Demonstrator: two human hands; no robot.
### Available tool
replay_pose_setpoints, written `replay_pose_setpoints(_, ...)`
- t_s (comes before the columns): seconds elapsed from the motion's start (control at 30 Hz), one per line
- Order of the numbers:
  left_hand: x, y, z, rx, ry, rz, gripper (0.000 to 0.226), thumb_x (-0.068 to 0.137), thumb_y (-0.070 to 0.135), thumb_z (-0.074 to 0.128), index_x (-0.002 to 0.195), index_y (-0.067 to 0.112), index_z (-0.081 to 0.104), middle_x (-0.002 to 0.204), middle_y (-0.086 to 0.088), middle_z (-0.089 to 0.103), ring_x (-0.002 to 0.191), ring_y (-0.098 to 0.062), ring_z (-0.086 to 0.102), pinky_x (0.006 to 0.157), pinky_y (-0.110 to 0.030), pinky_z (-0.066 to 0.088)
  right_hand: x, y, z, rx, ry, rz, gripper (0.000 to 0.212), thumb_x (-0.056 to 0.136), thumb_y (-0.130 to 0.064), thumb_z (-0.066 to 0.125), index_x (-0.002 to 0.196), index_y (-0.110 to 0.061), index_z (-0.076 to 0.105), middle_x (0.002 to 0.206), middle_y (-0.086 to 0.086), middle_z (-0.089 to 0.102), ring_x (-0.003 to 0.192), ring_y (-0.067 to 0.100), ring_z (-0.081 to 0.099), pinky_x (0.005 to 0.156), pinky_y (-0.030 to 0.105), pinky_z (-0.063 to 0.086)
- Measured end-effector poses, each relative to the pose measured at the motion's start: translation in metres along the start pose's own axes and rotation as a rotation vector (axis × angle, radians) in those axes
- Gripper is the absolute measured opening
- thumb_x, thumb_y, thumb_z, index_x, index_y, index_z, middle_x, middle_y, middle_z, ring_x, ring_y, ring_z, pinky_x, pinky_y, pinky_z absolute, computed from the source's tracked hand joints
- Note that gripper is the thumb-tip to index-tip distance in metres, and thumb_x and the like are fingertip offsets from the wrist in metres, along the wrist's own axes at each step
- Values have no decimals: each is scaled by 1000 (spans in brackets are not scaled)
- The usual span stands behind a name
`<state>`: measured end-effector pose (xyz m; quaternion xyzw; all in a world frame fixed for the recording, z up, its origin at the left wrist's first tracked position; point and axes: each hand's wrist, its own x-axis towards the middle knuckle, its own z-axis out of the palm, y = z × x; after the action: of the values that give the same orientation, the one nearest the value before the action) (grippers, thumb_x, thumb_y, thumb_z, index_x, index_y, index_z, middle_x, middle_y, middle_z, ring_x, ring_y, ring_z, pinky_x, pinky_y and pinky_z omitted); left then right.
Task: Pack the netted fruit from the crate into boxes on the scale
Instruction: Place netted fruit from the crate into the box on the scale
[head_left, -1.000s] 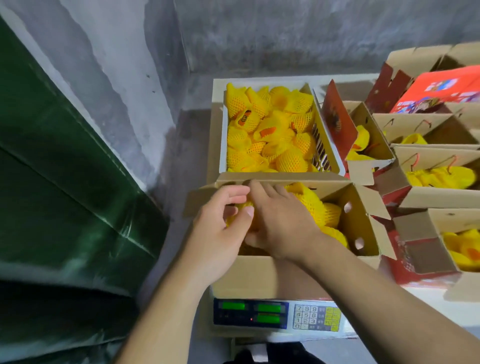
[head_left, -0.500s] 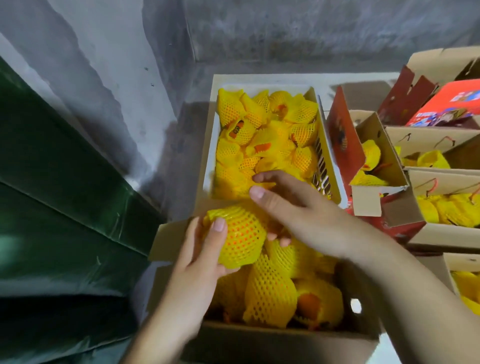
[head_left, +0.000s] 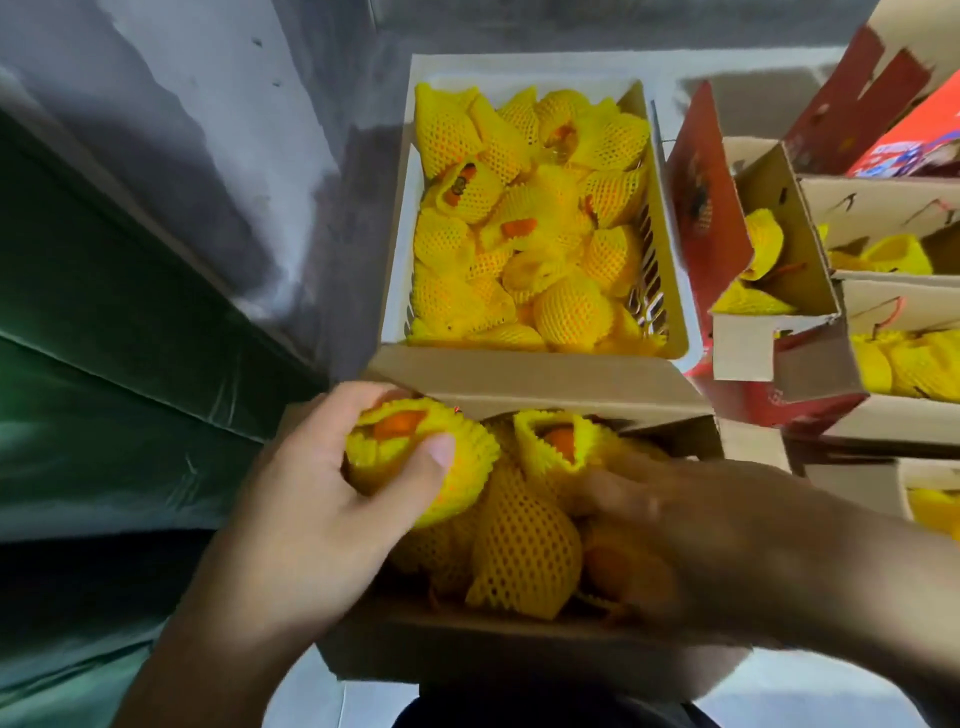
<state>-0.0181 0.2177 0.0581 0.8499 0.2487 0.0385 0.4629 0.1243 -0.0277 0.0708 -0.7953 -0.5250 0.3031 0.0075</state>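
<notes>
While left fingers (head_left: 434, 451) clamped round netted fruit (head_left: 415, 460): blurred right hand (head_left: 670, 525), grip unclear, over box (head_left: 519, 660).

The fruit (head_left: 522, 545) wears soft yellow foam net. The box (head_left: 519, 374) is plain brown cardboard, dull and smooth. Behind the box, the crate (head_left: 400, 249) looks like smooth white plastic.

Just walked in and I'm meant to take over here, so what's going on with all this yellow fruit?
A person is packing netted fruit from the white crate into a cardboard box right in front of them. The left hand grips one netted fruit over the box's left end. The right hand, blurred, reaches in among the fruit already packed. More part-filled boxes stand to the right.
</notes>
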Motion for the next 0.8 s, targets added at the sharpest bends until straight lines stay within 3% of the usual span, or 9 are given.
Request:
replay_pose_setpoints(0.07,-3,7,-1,405,-95,32,58,73,93,46,122,63,48,115,34,50,98,3,58,70,-27,49,-6,-15,26,-148,-75,141,75,97,-62,44,153,-44,-2,147,-3,38,118,23,62,92,39,57)
replay_pose_setpoints(0.1,-4,11,1,542,-163,33,60,76,92,39,128,63,42,119,36,42,104,2,54,74,-28,48,-6,-19,31,-166,-35,167,77,97,-61,46,152,-41,-4,146,0,39,118,27,62,91,40,57)
replay_pose_setpoints(0.17,-8,16,9,701,-253,46,67,81,87,30,142,59,32,139,31,33,133,-10,38,99,-37,44,-7,-22,31,-102,29,200,73,94,-63,53,143,-39,3,138,0,47,114,28,64,88,42,57)
replay_pose_setpoints(0.23,-15,24,20,813,-223,131,69,85,86,22,145,53,33,149,19,29,142,-17,22,113,-43,26,-9,-21,27,-26,59,247,65,92,-62,59,129,-38,12,128,-1,55,106,27,65,86,42,56)
replay_pose_setpoints(0.33,-21,37,41,777,-188,181,72,84,92,14,129,47,46,132,16,43,123,-16,35,102,-41,30,-10,-24,25,137,118,309,60,89,-57,67,111,-40,14,110,-8,56,90,16,63,75,31,49)
replay_pose_setpoints(0.4,-21,40,55,888,-228,212,84,81,93,9,129,40,53,133,10,46,121,-21,37,103,-44,32,-5,-27,26,240,222,338,56,89,-54,65,108,-36,16,102,-8,49,84,17,60,75,35,49)
replay_pose_setpoints(0.53,-6,42,67,1040,-365,214,89,81,95,30,132,27,56,144,-3,41,130,-30,32,108,-50,29,9,-32,35,103,167,481,76,95,-55,59,143,-28,5,139,12,38,121,40,56,102,52,50)
replay_pose_setpoints(0.7,-1,32,57,958,-482,184,84,69,93,50,129,35,47,143,2,36,130,-29,28,107,-50,29,9,-37,43,151,26,509,111,87,-57,68,149,-37,-22,146,14,30,117,39,59,98,49,54)
replay_pose_setpoints(0.8,-5,24,47,799,-426,146,73,68,86,50,125,43,42,138,7,33,127,-27,27,107,-47,29,5,-37,37,239,150,491,100,84,-43,75,145,-39,-4,140,11,38,116,39,58,99,52,53)
